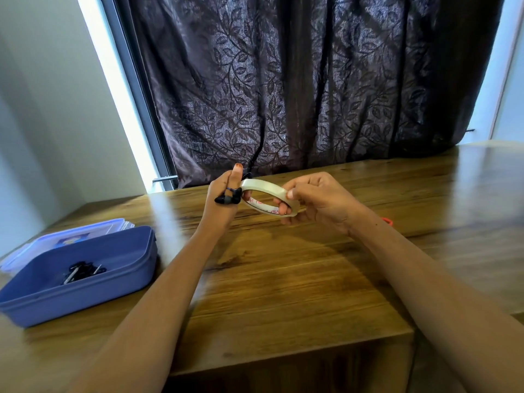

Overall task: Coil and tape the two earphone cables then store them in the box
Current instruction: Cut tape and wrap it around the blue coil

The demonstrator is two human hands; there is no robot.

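**Q.** Which step does this figure show?

**A.** The taping of the second cable. My left hand [224, 207] is closed around a coiled black earphone cable [229, 197], its dark earbuds poking out beside the thumb. My right hand [312, 202] is clamped on a ring-shaped roll of clear adhesive tape [269, 201], thumb on the outer face and a fingertip through the core. Roll and coil are held just beside each other, above the brown wood-grain desk [283, 279].

**Q.** And the first cable?

**A.** A dark bundle of cable with pale plugs [82, 273] lies in the open blue plastic box [136, 265] at the left of the desk, so I judge that half done. The box's translucent lid [85, 231] lies behind it.

**Q.** Is any tape on the coil yet?

**A.** I cannot tell; the tape is clear and the coil is mostly hidden in my palm. No free strip is visible either.

**Q.** What does the next move call for?

**A.** Probably finding the tape's loose end with my right thumb, drawing out a short length, and wrapping it across the coil's strands while my left grip keeps the loops from springing open. A small orange object [387, 221] shows behind my right wrist; what it is, I cannot say.
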